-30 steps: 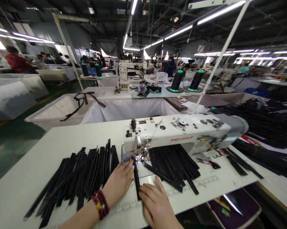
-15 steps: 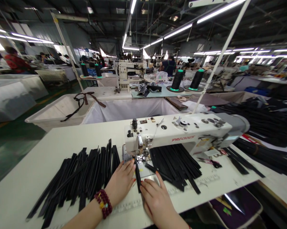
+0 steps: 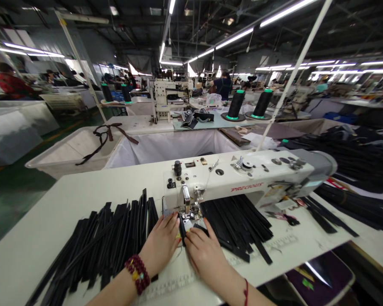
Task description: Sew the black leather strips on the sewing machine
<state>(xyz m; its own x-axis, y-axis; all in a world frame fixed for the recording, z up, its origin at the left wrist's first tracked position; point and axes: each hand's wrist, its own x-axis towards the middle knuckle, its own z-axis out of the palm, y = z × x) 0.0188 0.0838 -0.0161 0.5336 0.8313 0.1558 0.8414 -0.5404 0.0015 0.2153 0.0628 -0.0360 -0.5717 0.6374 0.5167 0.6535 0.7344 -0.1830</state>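
Observation:
A narrow black strip (image 3: 181,228) runs under the presser foot (image 3: 187,212) of a white sewing machine (image 3: 217,180) marked PRECIOUS. My left hand (image 3: 162,241), with a beaded bracelet at the wrist, presses on the strip's left side close to the foot, its fingers held together. At the near end, my right hand (image 3: 206,251) has its fingertips closed on the strip, with one finger stretched toward the machine. Many similar black strips (image 3: 99,242) lie in a loose pile left of my left hand. Another pile (image 3: 237,223) extends beneath the machine arm, right of my right hand.
Scissors (image 3: 283,217) lie right of the strips under the machine. Behind the table stand a white cloth-lined bin (image 3: 159,146) and a pale tub (image 3: 67,153). Black thread cones (image 3: 235,105) sit farther back. Dark material (image 3: 353,157) is heaped at right.
The strip has moved farther under the presser foot, and less of it shows on my side. My right hand has moved forward with it, closer to the foot. The view has shifted slightly.

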